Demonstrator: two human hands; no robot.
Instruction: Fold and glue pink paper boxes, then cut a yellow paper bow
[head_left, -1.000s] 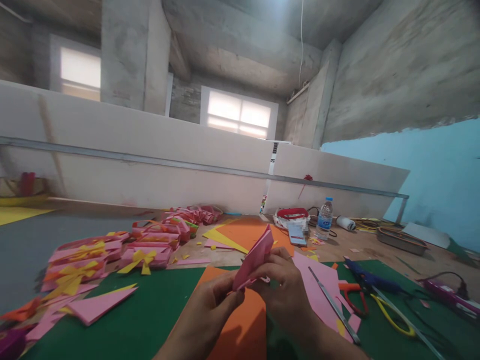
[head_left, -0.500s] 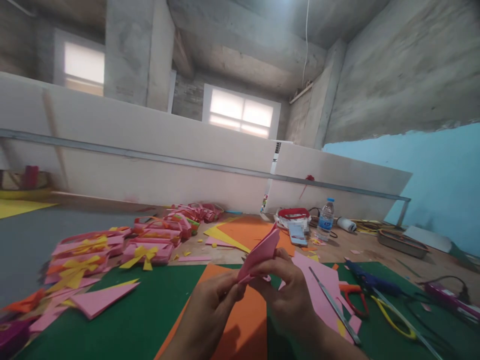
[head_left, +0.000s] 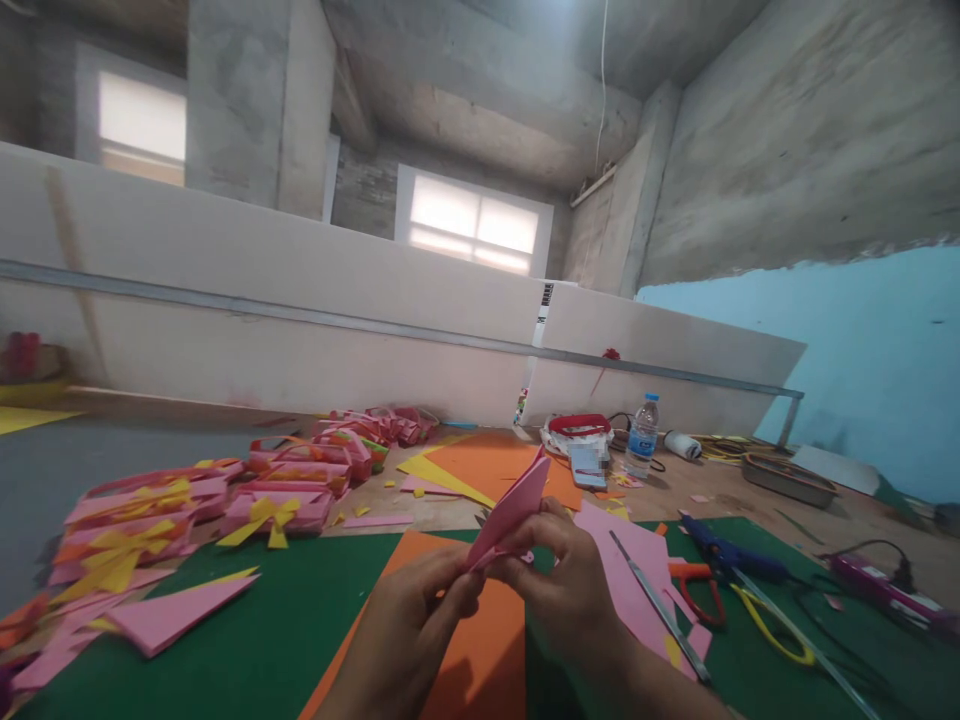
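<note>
A folded piece of pink paper (head_left: pixel 514 508) is held up between both hands, its pointed end tilted up and to the right. My left hand (head_left: pixel 420 620) pinches its lower left corner between thumb and fingers. My right hand (head_left: pixel 559 570) grips the lower right side, fingers curled behind the fold. Beneath them an orange sheet (head_left: pixel 487 640) lies on the green cutting mat (head_left: pixel 300 600). Close by on the right is a flat pink sheet (head_left: pixel 634 560) with a slim metal tool (head_left: pixel 660 605) across it.
Pink paper bags with yellow bows (head_left: pixel 274 505) crowd the left. A folded pink piece (head_left: pixel 184 610) lies in front of them. On the right are orange-and-yellow-handled scissors (head_left: pixel 772 620), a blue glue gun (head_left: pixel 727 555) and a power strip (head_left: pixel 889 590). A water bottle (head_left: pixel 643 440) stands behind.
The view has shifted slightly to the right, so things sit a little further left. Both hands keep hold of the folded pink paper, with hardly any change in their grip.
</note>
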